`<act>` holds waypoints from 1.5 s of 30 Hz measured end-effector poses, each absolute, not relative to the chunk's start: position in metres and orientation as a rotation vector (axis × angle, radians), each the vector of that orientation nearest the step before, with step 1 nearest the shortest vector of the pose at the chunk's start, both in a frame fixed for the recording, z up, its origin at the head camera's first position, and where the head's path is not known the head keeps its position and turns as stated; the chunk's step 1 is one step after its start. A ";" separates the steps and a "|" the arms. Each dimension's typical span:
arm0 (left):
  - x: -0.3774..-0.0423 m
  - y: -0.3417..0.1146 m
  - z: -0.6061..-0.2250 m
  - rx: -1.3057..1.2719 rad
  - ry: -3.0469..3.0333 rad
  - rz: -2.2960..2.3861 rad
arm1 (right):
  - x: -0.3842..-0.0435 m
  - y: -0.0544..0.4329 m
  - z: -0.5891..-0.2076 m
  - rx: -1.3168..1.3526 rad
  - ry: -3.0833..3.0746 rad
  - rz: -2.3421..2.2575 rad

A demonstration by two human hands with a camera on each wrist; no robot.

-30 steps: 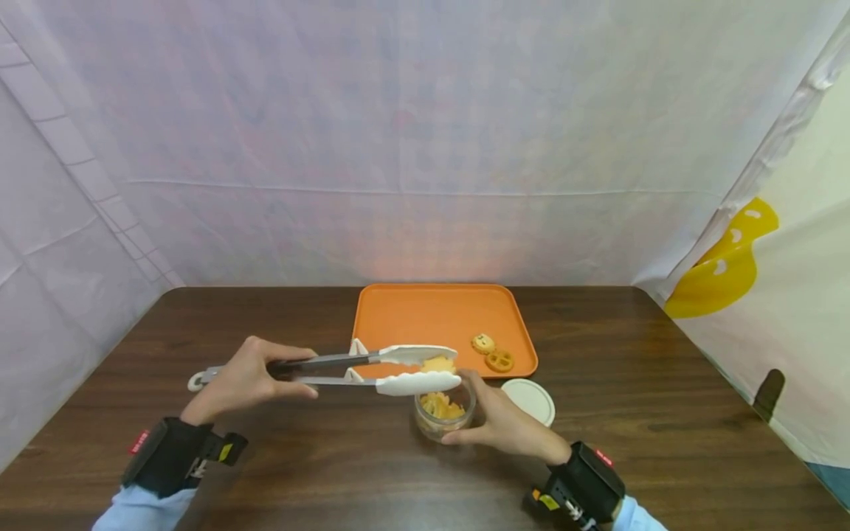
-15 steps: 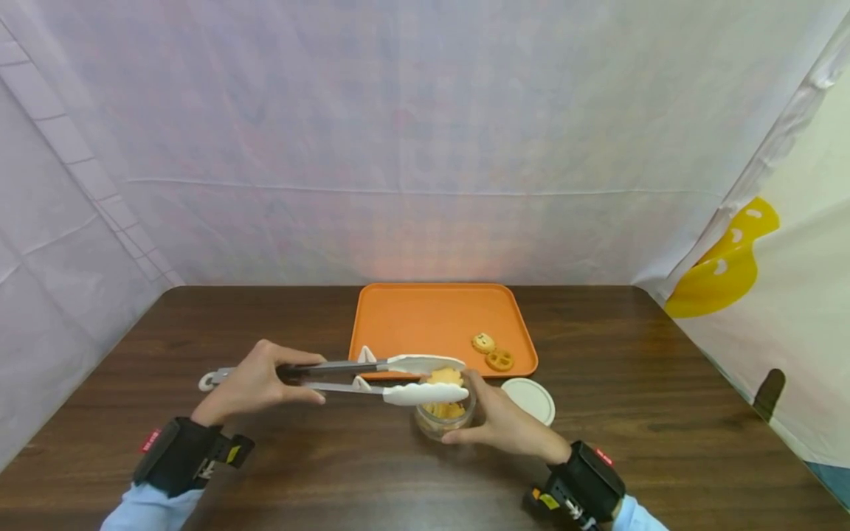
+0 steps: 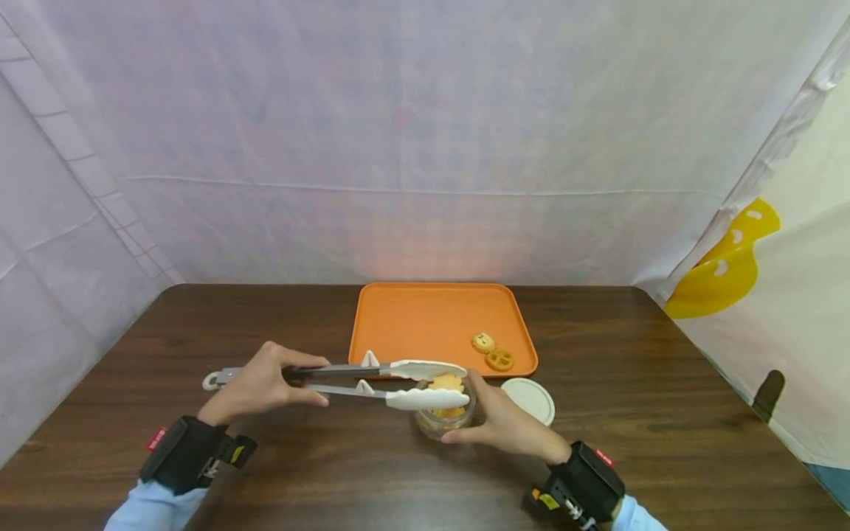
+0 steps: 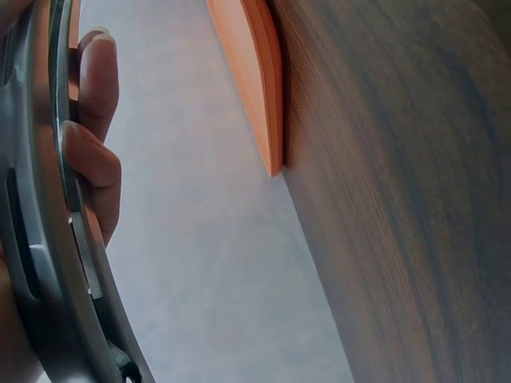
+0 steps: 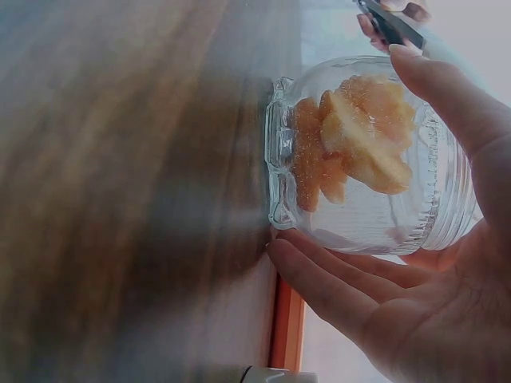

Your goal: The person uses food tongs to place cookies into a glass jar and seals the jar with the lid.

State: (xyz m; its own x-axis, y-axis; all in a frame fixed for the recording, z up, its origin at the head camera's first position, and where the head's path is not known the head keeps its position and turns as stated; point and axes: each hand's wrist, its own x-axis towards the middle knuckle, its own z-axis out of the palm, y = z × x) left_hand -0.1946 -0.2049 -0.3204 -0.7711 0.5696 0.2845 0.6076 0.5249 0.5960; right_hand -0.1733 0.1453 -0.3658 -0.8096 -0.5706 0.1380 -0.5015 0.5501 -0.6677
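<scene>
My left hand (image 3: 265, 380) grips a pair of tongs (image 3: 425, 399) with steel arms and white scalloped tips. In the left wrist view, curled fingertips (image 4: 96, 159) show beside the steel handle (image 4: 68, 263). The tips lie across the mouth of a glass jar (image 3: 438, 428), and a pale yellow cookie (image 3: 447, 381) shows between them. My right hand (image 3: 498, 424) holds the jar upright on the table, thumb on one side and fingers on the other. Through the glass, the right wrist view shows several golden cookies (image 5: 371, 132) at the bottom.
Behind the jar lies an orange tray (image 3: 418, 317) bearing a round cookie (image 3: 483, 342) and a pretzel-shaped one (image 3: 499, 361). A white round lid (image 3: 529, 400) rests on the brown table (image 3: 319, 479), close by my right hand. White cloth (image 3: 398, 147) hangs behind the table.
My left hand has moved slightly right and toward me, bringing the tongs and the cookie from the jar's far edge to over its mouth. My right hand and the jar stay in place.
</scene>
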 end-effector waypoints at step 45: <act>-0.213 -0.192 -0.321 -0.749 -2.701 -1.074 | -0.174 0.143 -0.367 -0.902 2.625 -1.160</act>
State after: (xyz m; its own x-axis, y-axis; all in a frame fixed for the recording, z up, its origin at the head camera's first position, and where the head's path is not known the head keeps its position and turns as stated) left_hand -0.2132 -0.1922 -0.3209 -0.8662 0.3973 0.3030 0.4968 0.6211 0.6062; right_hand -0.1737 0.1434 -0.3666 -0.8121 -0.5723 0.1142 -0.4698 0.5251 -0.7096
